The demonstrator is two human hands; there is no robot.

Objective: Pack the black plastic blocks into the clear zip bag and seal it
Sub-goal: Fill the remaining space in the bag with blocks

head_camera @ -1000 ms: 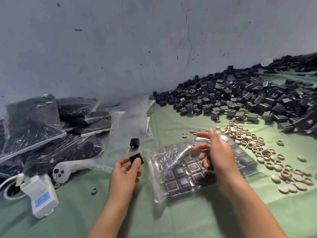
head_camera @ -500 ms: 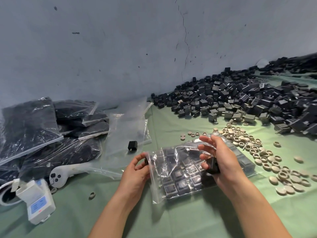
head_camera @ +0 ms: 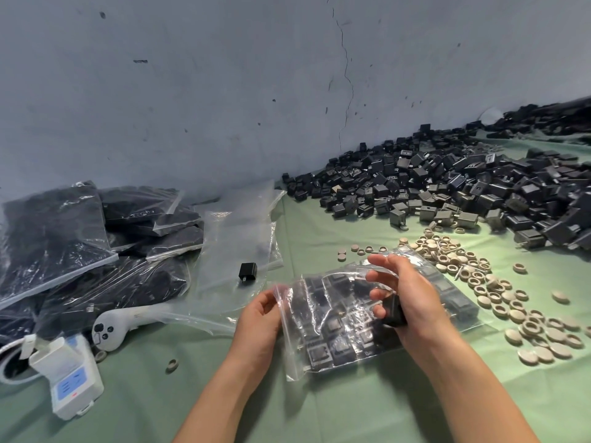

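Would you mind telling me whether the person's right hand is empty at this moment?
No, the right hand grips a black block in its curled lower fingers, above the zip bag.

Bare cloth along the near edge, below the bag and out to both near corners. Open strip too between bag and heap, toward the wall. Hemmed on the right by rings just beside the bag, heap behind them. Crowded on the left: empty bags with a lone block on top, then packed bags, a controller and a white box. One stray ring on open cloth near the box.
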